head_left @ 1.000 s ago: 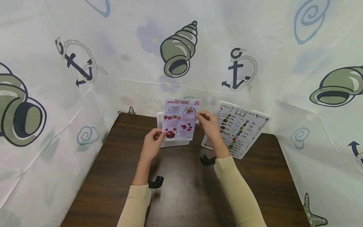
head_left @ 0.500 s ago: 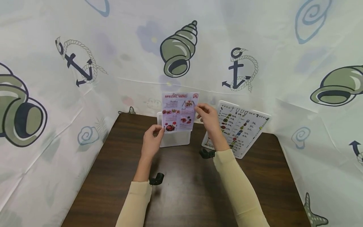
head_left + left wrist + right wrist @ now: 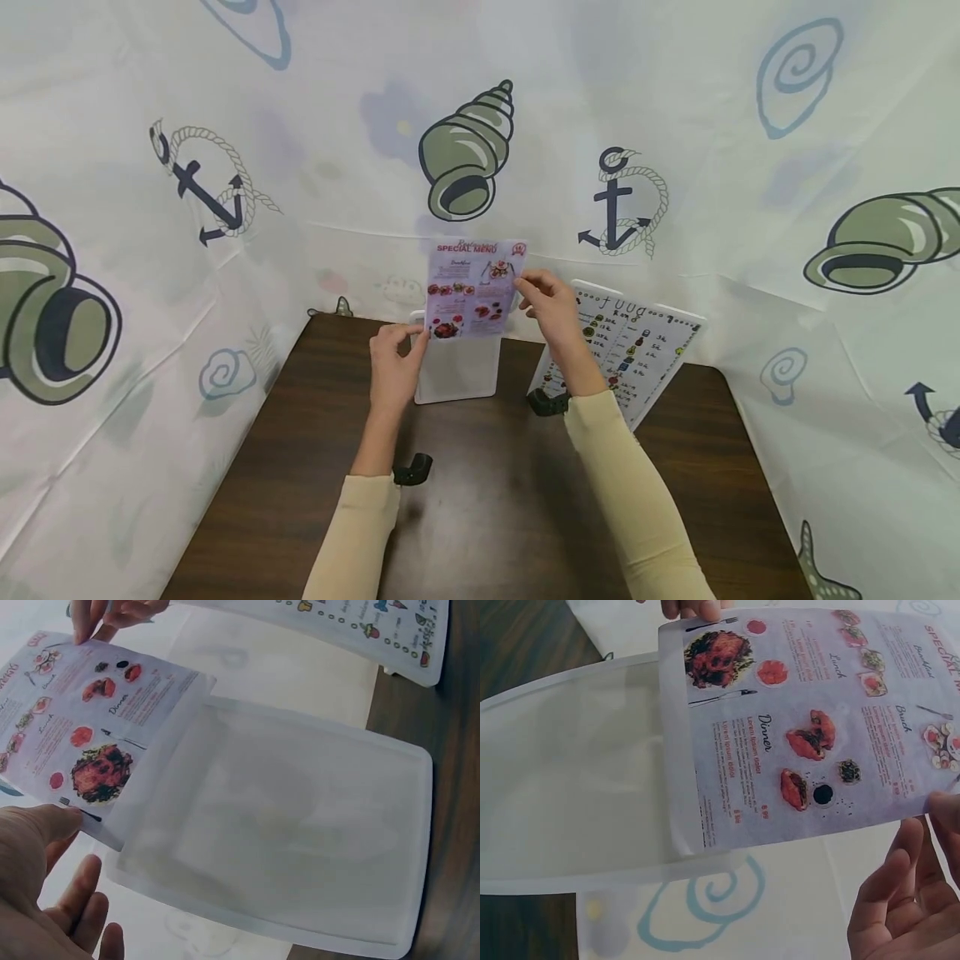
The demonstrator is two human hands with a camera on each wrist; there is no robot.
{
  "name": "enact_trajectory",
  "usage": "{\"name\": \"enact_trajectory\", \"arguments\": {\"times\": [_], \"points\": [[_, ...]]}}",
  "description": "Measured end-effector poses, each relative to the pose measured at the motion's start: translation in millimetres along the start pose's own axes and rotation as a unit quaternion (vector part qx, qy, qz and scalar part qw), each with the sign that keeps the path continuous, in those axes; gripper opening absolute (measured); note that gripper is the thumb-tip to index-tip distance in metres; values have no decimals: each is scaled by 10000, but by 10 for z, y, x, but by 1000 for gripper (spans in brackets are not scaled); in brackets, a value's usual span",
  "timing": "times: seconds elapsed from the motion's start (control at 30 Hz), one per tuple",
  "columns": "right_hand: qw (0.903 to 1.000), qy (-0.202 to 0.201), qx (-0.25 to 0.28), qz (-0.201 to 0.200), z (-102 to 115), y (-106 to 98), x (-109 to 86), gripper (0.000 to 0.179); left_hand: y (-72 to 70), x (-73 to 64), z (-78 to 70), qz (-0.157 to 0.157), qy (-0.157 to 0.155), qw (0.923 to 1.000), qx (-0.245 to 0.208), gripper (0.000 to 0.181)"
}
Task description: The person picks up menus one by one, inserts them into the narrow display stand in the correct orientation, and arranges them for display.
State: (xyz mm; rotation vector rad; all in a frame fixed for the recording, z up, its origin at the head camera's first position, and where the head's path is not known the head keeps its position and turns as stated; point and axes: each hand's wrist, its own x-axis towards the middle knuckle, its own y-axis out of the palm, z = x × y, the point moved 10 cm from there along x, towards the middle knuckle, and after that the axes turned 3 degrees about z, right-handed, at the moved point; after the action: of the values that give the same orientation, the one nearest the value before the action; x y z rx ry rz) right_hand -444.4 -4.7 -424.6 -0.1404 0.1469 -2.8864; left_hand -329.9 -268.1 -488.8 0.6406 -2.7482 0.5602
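A printed sheet headed "SPECIAL MENU" [image 3: 476,292], with food photos, is held up between the two hands. My left hand [image 3: 393,362] pinches its lower left corner with the thumb in front. On the opposite side, my right hand [image 3: 553,317] pinches the sheet's right edge. Just below is a white framed panel [image 3: 457,371], blank-faced, standing tilted back near the table's far edge. The menu's lower edge overlaps the panel's top, as the left wrist view shows. The panel's pale, slightly glossy face [image 3: 285,825] has a raised rim.
To the right, a second white board [image 3: 645,350] with a handwritten, drawn menu stands leaning on the dark wooden table [image 3: 465,492]; the right arm partly covers it. A white curtain [image 3: 345,167] with shells and anchors surrounds the table at the back and sides.
Both hands have raised the menu sheet, uncovering most of the panel below it. The head view has tilted slightly upward. Both hands keep their grip on the sheet.
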Motion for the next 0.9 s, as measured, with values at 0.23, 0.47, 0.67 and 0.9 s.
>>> {"name": "enact_trajectory", "arguments": {"times": [0.23,0.47,0.67,0.9], "points": [[9999,-16,135,25,120,23,81,27,-71,127,-44,-63,-122,9999,-76,19],[9998,-205,83,-11,239,35,122,22,-73,216,-56,-67,-71,10000,-18,21],[9991,-402,136,-69,301,15,150,23,-60,264,-90,-28,-80,9999,-58,24],[9993,-371,63,-69,343,14,170,22,-122,347,-116,-152,-67,9993,-334,23]]}}
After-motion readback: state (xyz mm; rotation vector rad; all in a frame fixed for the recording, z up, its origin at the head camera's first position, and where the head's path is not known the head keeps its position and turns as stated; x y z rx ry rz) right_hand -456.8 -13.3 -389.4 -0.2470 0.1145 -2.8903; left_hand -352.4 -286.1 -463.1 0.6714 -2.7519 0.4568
